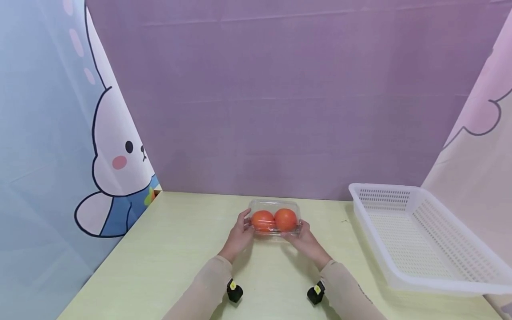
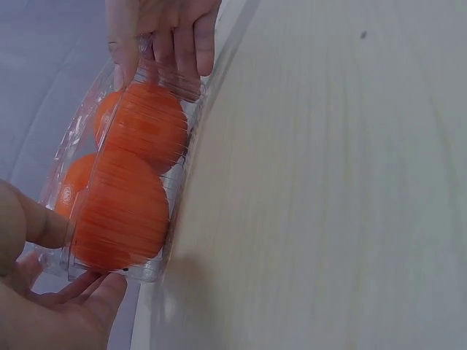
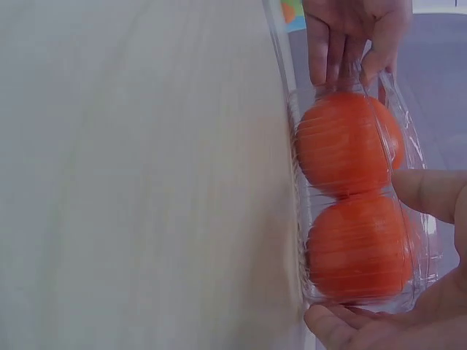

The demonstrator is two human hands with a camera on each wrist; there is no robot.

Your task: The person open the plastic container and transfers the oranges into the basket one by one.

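A clear plastic clamshell box sits near the back middle of the table, with two round orange-red fruits inside it, side by side. My left hand holds its left end; in the left wrist view the thumb lies on the near side and the fingers curl at the end wall. At the right end my right hand grips the box, its thumb against the upper front and fingertips low at the end. Both fruits show through the ribbed clear wall.
A white perforated plastic basket stands on the right of the pale wooden table. Behind the table hangs a purple cloth, with a rabbit-printed curtain on the left. Each sleeve carries a small black wrist camera.
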